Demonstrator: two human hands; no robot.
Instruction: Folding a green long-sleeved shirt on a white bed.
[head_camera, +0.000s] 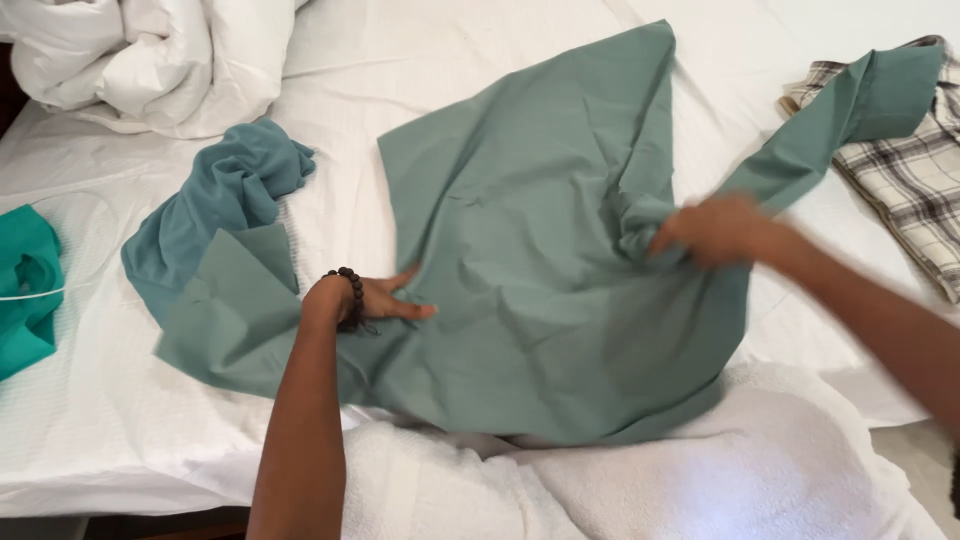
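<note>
A large grey-green shirt (520, 230) lies spread over a white bed (100, 440). My left hand (385, 298), with a dark bead bracelet on the wrist, presses flat on the shirt near its left part. My right hand (715, 230) is closed on a bunched fold of the same shirt at the right, lifting it a little; it looks blurred. One sleeve (850, 110) stretches up to the right over a plaid cloth.
A blue-teal garment (220, 200) is crumpled left of the shirt. A bright green cloth (25, 290) lies at the far left edge. A plaid shirt (905, 190) rests at the right. A white duvet (150, 60) is heaped at top left, a white towel (650, 480) in front.
</note>
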